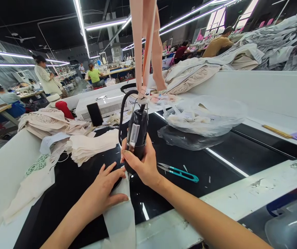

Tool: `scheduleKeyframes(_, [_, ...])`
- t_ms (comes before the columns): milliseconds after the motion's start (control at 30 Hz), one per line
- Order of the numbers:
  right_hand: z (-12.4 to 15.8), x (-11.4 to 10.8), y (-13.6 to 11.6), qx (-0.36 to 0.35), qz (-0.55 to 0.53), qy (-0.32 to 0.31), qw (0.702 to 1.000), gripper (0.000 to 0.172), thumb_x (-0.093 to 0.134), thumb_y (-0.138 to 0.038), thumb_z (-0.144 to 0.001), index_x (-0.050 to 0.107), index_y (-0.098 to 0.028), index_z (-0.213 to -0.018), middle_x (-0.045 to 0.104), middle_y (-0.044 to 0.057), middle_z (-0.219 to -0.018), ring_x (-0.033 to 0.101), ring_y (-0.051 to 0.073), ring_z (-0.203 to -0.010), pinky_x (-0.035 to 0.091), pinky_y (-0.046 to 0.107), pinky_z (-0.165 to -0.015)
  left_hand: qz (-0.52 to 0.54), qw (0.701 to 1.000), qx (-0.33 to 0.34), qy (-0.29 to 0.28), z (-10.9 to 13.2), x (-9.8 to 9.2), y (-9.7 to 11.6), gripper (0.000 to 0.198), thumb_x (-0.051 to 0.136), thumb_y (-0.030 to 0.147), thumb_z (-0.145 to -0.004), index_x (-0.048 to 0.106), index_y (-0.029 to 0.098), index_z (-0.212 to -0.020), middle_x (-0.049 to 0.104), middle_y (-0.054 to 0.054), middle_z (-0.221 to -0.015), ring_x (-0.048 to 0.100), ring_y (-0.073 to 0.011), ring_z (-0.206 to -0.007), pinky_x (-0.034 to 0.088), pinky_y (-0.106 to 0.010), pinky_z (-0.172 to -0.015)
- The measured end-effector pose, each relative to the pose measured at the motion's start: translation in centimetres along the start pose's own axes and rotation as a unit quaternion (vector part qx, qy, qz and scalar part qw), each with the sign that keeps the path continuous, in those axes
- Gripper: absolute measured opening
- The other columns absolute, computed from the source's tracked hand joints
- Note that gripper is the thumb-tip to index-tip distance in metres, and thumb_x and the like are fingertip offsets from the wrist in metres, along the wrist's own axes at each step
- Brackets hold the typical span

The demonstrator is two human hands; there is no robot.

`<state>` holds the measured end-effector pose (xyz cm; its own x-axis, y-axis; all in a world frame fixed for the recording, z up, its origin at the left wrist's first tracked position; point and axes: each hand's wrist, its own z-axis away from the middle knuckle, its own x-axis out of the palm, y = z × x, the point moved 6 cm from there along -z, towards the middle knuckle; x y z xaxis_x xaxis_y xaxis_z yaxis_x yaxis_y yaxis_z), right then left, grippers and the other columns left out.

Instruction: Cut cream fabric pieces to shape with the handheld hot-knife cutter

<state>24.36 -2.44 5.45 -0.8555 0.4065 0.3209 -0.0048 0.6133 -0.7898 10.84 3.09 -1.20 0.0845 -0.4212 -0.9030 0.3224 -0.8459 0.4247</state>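
My right hand [145,162] is wrapped round a black corded hand-held electric tool [135,133] with a silver switch plate. It stands upright and hangs from pink fabric straps [144,41] knotted at its top. Below it lies a strip of pale fabric [121,214] running off the table's front edge. My left hand [109,188] lies open on this strip, fingers spread, beside the tool's lower end. The tool's working tip is hidden by my hands. Just right of my right hand, a pair of teal-handled thread snips [179,173] lies on the black tabletop [156,204].
Stacked pale fabric pieces [94,145] lie on the left. A phone [94,114] leans against a white machine box [107,103]. A clear plastic bag [205,114] with scraps sits behind. At right are a yellow cutter [276,131] and heaped garments [288,45]. People work farther back.
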Motion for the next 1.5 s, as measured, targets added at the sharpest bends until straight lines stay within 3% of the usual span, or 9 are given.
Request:
scheduleKeyframes(533, [-0.6,0.2,-0.3,-0.003,0.002,0.013,1.0,0.029,0.072,-0.031,-0.08,0.05,-0.027,-0.098,0.055,-0.005,-0.076,0.052,0.012,-0.06,0.048,0.027,-0.054,-0.008,1.0,-0.012,-0.023,-0.2,-0.2,0.2,0.036,0.074,0.022,-0.089,0.058,0.029,-0.12,0.056,-0.004,-0.149,0.026,-0.0352,-0.154,0.011,-0.073,-0.121])
scheduleKeyframes(1167, [0.1,0.6,-0.5,0.011,0.006,0.005,1.0,0.026,0.071,-0.03,-0.078,0.05,-0.027,-0.093,0.055,-0.004,-0.076,0.052,0.013,-0.06,0.049,0.028,-0.053,-0.011,1.0,0.008,-0.001,-0.3,-1.0,1.0,0.033,0.077,0.025,-0.086,0.061,0.028,-0.115,0.063,-0.006,-0.137,0.047,-0.0333,-0.14,0.013,-0.075,-0.119])
scheduleKeyframes(1500, [0.9,0.7,-0.6,0.017,0.006,-0.005,1.0,0.025,0.071,-0.031,-0.078,0.05,-0.027,-0.092,0.058,-0.003,-0.076,0.056,0.014,-0.062,0.051,0.027,-0.052,-0.024,1.0,0.005,-0.002,-0.3,-1.0,1.0,0.035,0.077,0.029,-0.086,0.063,0.026,-0.118,0.058,-0.01,-0.145,0.038,-0.0376,-0.147,0.014,-0.075,-0.118])
